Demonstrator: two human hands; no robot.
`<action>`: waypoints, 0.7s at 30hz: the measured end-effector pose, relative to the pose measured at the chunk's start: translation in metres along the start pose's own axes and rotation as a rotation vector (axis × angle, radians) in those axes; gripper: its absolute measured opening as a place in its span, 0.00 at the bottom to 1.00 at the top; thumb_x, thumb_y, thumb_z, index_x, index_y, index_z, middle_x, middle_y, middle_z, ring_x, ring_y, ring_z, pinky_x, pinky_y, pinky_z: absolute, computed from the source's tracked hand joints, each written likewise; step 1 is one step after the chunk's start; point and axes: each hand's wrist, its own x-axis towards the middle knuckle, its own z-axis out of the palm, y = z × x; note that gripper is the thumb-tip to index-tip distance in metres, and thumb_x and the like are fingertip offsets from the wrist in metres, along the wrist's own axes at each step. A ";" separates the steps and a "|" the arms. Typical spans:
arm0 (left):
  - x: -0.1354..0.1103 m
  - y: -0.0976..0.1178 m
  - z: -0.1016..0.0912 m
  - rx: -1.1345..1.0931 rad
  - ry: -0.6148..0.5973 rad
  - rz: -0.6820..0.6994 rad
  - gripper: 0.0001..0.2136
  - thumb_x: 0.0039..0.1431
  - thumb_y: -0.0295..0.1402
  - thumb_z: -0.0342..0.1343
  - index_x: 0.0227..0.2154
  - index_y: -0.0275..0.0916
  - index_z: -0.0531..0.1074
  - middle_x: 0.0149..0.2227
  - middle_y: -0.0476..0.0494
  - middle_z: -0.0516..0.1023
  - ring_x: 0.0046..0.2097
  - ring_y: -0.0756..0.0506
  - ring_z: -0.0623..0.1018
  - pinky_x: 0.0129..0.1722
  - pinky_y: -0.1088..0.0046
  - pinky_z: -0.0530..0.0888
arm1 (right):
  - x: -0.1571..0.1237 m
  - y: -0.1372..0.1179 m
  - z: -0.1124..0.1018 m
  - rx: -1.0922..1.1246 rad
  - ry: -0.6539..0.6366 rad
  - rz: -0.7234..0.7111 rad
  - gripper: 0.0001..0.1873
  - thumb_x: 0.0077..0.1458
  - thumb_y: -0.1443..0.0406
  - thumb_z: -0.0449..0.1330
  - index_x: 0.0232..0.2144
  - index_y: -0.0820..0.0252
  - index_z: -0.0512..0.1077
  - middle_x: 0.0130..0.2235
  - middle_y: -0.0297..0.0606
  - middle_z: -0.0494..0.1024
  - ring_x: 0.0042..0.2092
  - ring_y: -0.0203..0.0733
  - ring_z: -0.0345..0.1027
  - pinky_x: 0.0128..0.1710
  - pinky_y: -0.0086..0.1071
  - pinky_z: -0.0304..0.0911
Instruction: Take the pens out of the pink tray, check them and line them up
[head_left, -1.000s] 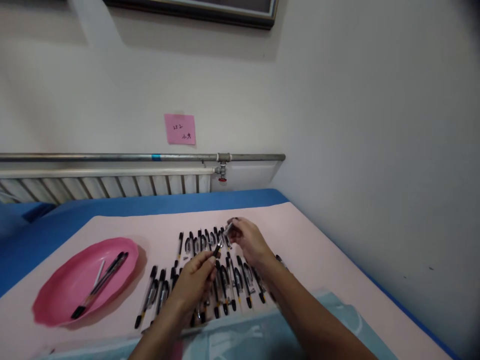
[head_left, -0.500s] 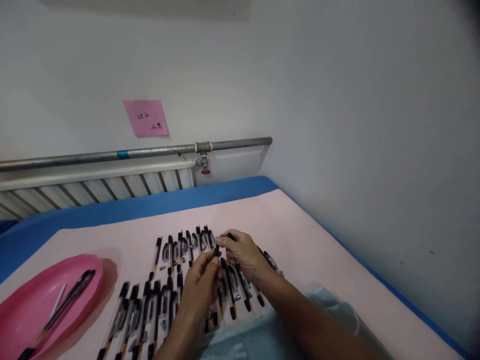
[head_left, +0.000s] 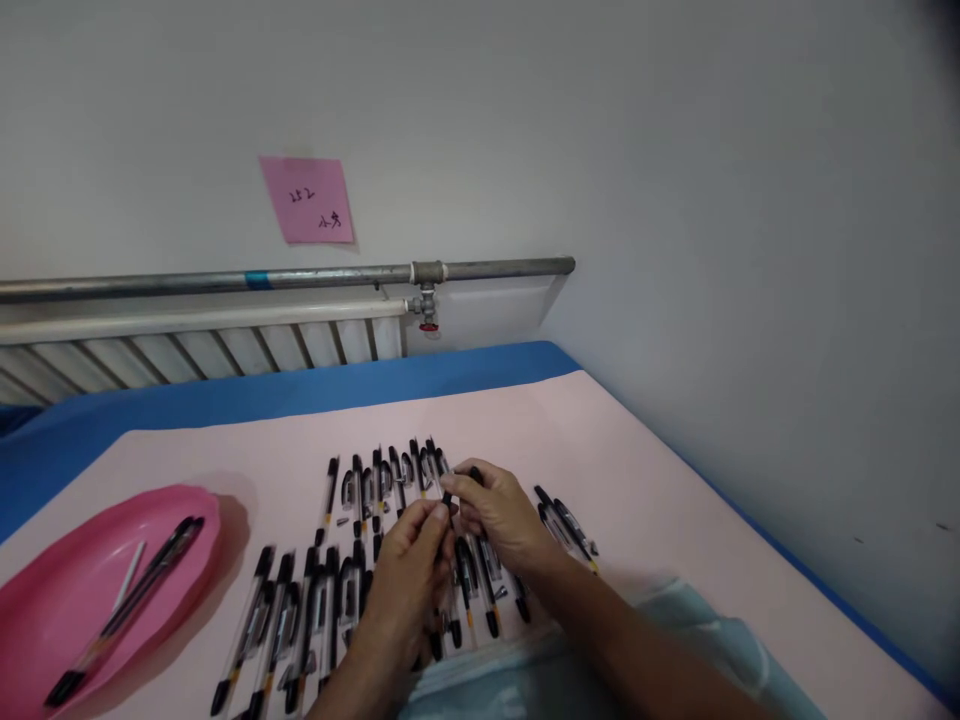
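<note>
Above the pink sheet my left hand pinches a dark pen piece between thumb and fingers. My right hand meets it there, its fingertips closed at the piece's upper end. A black tip also pokes out between the right hand's fingers; the rest of it is hidden. Around and beneath both hands lie several clear-barrelled pens with black ends, in two rough rows. Loose black pen caps and small metallic tips lie among them. The hands cover part of the rows.
A pink oval tray at the left holds black pens and a thin white stick. The pink sheet lies on a blue cover. Behind are a radiator, a pipe and a wall; another wall borders the right.
The view has shifted, so the pens, tray and note appear farther right and slightly higher. Both hands stay together around the dark piece, with little change in their grip.
</note>
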 end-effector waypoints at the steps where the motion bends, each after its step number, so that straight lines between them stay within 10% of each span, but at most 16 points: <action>1: -0.001 0.001 -0.001 -0.021 -0.014 -0.013 0.15 0.49 0.45 0.53 0.25 0.39 0.60 0.16 0.58 0.59 0.12 0.60 0.51 0.11 0.86 0.47 | -0.001 -0.001 -0.001 0.001 -0.007 -0.002 0.12 0.39 0.61 0.63 0.21 0.61 0.64 0.14 0.22 0.54 0.15 0.24 0.44 0.15 0.23 0.41; 6: -0.008 0.006 -0.004 -0.205 -0.129 -0.112 0.15 0.46 0.43 0.57 0.27 0.39 0.60 0.18 0.58 0.60 0.14 0.60 0.49 0.10 0.86 0.44 | -0.005 -0.008 -0.004 0.103 -0.153 0.083 0.11 0.42 0.61 0.61 0.28 0.62 0.67 0.22 0.27 0.64 0.16 0.22 0.46 0.15 0.22 0.40; 21: -0.008 0.005 -0.006 -0.175 -0.152 -0.120 0.13 0.49 0.42 0.55 0.32 0.37 0.65 0.18 0.57 0.59 0.14 0.61 0.50 0.10 0.86 0.43 | 0.001 -0.012 -0.007 0.124 0.041 -0.086 0.11 0.42 0.61 0.60 0.26 0.63 0.68 0.24 0.31 0.68 0.15 0.22 0.44 0.13 0.23 0.40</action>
